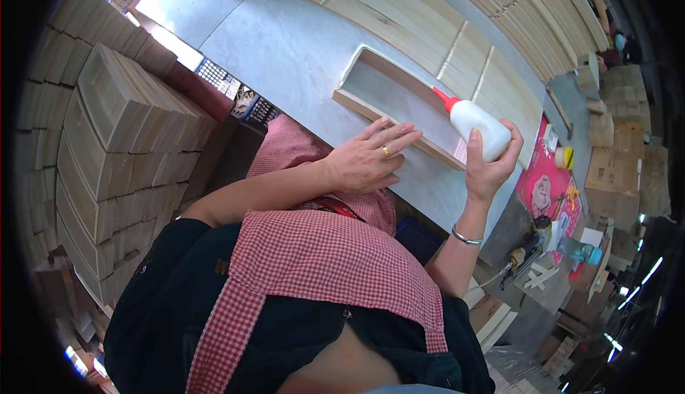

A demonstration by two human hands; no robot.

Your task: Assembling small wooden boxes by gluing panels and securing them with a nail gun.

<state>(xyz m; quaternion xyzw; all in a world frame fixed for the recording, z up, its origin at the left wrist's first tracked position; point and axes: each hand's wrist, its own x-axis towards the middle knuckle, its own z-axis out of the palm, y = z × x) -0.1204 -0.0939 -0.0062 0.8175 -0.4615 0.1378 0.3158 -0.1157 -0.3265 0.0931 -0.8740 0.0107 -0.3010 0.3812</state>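
Observation:
A white glue bottle [479, 131] with a red nozzle is gripped in my right hand [492, 169], tilted so the tip points up and left over a wooden frame. This long, narrow wooden frame [399, 124] lies on the grey table [285, 58], and the table surface shows inside it. My left hand [374, 157], wearing a gold ring, rests at the frame's near side with its fingers stretched out and apart. Behind the frame lie flat wooden panels [399, 8] with light strips across them.
Stacked boards [121, 108] rise at the left of the table. More long boards [535, 8] are piled at the far right. On the right stand a pink-covered surface [531, 187], a yellow tape roll [564, 157], a nail gun [521, 262], a water bottle [578, 250] and cardboard boxes [615, 169].

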